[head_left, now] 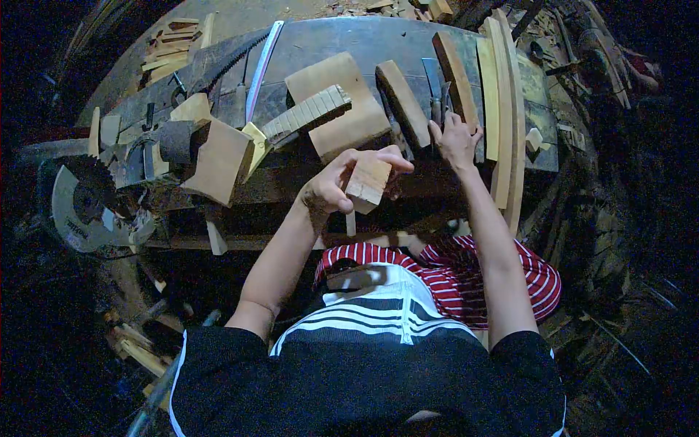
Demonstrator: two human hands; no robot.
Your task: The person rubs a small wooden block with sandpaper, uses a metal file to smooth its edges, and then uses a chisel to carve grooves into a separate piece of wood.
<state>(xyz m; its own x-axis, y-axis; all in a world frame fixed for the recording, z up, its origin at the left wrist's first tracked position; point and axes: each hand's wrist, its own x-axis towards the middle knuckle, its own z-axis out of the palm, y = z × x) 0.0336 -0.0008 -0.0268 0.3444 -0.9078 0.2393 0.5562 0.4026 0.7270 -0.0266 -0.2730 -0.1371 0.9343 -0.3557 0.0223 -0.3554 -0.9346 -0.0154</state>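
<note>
My left hand (pixel 340 177) grips a small squared wooden block (pixel 369 179) above the bench's front edge, thumb on one side and fingers around the other. My right hand (pixel 457 144) rests at the bench with its fingers spread. Its fingertips are right at the lower end of a slim dark hand tool (pixel 445 97). Beside that lies a chisel-like tool with a flat metal blade (pixel 431 73). A long brown wooden bar (pixel 456 79) lies just right of these tools, and a shorter thick wooden bar (pixel 404 102) lies to their left.
A curved wooden piece (pixel 349 127) and a grooved strip (pixel 309 114) lie mid-bench. Further left are a try square (pixel 263 73), a toothed saw blade (pixel 227 62) and a shaped board (pixel 217 162). Long strips (pixel 501 109) line the right. A power saw (pixel 76 207) stands at far left.
</note>
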